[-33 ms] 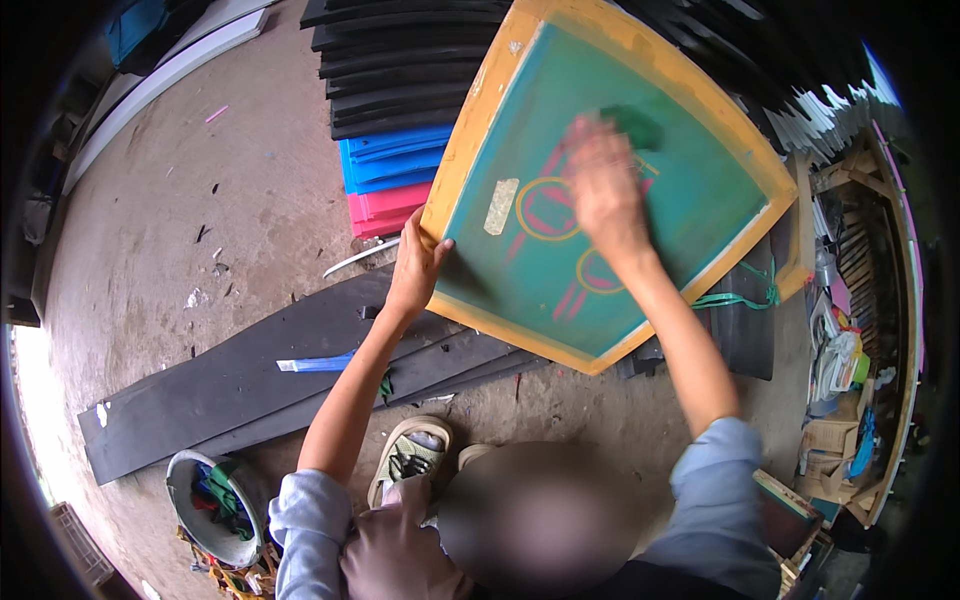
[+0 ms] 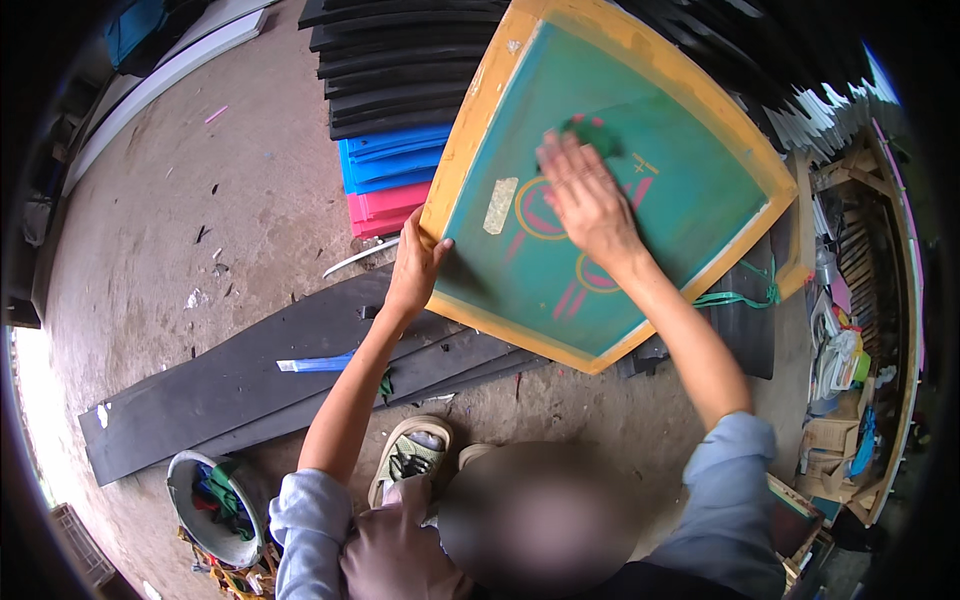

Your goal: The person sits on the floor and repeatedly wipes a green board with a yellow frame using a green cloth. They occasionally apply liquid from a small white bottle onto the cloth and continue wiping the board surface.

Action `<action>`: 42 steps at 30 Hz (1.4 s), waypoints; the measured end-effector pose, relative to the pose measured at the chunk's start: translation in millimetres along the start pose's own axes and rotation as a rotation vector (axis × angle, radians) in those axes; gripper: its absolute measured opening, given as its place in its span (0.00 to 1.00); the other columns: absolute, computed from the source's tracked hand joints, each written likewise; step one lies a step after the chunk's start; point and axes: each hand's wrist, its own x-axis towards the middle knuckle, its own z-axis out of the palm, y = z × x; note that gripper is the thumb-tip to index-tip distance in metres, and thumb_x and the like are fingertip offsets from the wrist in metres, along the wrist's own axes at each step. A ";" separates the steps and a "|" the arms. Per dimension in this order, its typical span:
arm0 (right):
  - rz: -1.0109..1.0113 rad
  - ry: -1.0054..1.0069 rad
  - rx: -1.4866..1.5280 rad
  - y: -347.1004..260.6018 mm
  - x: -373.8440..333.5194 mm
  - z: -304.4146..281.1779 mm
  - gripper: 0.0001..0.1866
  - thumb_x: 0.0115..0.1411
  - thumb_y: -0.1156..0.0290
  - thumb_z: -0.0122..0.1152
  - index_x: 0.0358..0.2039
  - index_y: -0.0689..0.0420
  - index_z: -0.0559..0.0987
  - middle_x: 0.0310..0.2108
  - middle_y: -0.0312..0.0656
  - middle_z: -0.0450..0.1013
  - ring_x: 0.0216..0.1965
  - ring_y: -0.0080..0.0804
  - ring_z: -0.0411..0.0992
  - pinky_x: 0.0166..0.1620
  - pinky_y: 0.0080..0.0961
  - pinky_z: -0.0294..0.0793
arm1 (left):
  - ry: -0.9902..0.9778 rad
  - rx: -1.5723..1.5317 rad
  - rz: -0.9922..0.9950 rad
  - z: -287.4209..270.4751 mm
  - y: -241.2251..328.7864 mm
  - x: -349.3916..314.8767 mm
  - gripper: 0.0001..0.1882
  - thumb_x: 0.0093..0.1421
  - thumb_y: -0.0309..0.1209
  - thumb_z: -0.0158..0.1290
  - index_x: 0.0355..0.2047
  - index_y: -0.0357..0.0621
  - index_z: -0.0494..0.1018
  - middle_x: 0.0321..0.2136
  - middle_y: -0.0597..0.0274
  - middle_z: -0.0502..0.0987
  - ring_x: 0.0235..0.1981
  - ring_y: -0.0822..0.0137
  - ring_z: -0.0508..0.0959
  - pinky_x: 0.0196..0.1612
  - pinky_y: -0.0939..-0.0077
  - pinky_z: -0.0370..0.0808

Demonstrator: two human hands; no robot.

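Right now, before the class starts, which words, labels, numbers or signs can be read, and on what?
Nothing can be read.
Green screen: tiny yellow marks right of the right hand, too small to read.
Cluttered pile at right: any print is too small to read.

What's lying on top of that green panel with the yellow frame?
On the green panel, the right hand covers part of a blurred, dark green, cloth-like thing. A pale strip sits left of the hand. Whatever is beneath the palm is hidden.
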 end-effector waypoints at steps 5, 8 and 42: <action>0.131 0.122 -0.138 21.9 26.3 -13.0 0.26 0.54 0.69 0.54 0.55 0.61 0.68 0.58 0.46 0.62 0.60 0.42 0.59 0.58 0.42 0.61 | -0.013 -0.063 -0.024 -7.7 8.2 5.5 0.28 0.60 0.31 0.51 0.57 0.38 0.53 0.50 0.39 0.65 0.53 0.45 0.65 0.53 0.60 0.63; 0.030 -0.038 0.123 -7.4 14.4 -0.8 0.28 0.58 0.66 0.53 0.58 0.59 0.64 0.62 0.45 0.56 0.63 0.42 0.54 0.62 0.41 0.55 | -0.016 -0.075 0.008 -4.7 8.4 11.5 0.28 0.59 0.31 0.52 0.56 0.38 0.53 0.49 0.39 0.65 0.52 0.45 0.66 0.53 0.60 0.63; -0.305 0.179 0.301 14.1 31.7 -3.9 0.11 0.44 0.84 0.56 0.31 0.61 0.79 0.33 0.42 0.75 0.36 0.36 0.73 0.42 0.27 0.75 | -0.076 -0.113 -0.057 -9.5 -1.2 16.1 0.30 0.56 0.28 0.55 0.55 0.39 0.54 0.49 0.41 0.66 0.52 0.45 0.66 0.52 0.60 0.64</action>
